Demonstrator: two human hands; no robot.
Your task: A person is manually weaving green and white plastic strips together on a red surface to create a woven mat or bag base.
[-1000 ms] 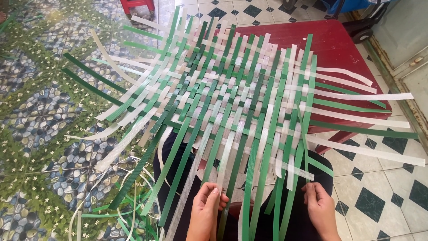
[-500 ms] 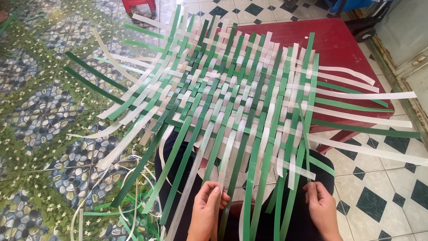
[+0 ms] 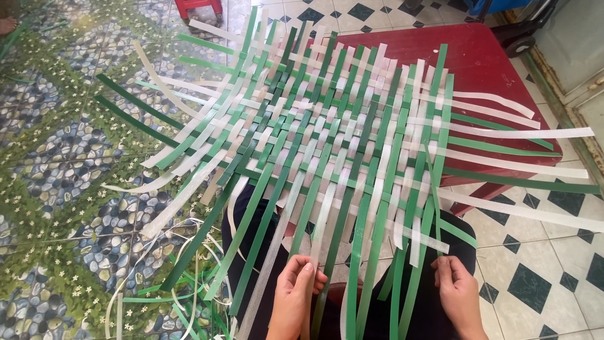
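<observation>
Red low table (image 3: 497, 69) carries the green-and-white plastic-strip woven mat (image 3: 340, 126); centre woven, near ends loose over my lap. Left hand (image 3: 294, 296) pinches a green strip; right hand (image 3: 458, 291) pinches another.

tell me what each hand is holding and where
Left hand pinches a white strip near its loose lower end; right hand grips a green strip by its lower end.

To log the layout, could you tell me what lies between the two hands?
In the head view, several loose green strips hang between the left hand and the right hand, over dark trousers.
</observation>
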